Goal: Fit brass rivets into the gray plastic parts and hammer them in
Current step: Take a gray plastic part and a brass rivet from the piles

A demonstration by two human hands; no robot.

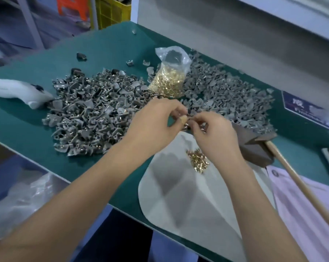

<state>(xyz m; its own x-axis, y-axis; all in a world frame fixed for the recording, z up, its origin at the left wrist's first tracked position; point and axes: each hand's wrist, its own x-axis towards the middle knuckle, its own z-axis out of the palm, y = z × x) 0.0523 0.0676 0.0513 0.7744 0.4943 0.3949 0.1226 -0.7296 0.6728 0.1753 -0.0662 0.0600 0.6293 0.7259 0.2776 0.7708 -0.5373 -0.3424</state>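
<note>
My left hand (158, 120) and my right hand (214, 129) meet above the green table (110, 48), fingertips together. Between them they pinch a small gray plastic part (188, 121); what the right fingertips hold against it is too small to tell. A heap of loose brass rivets (197, 160) lies on a gray mat (180, 195) just below my right hand. A clear bag of brass rivets (168, 80) stands behind my hands. Piles of gray plastic parts spread to the left (91, 114) and right (226, 91). A hammer (258, 146) with a wooden handle lies at the right.
A white cloth bundle (18, 91) lies at the table's left. Pink papers (307, 210) sit under the hammer handle at the right. A blue label (307, 108) lies at the far right. A yellow crate (114, 10) stands beyond the table's far edge.
</note>
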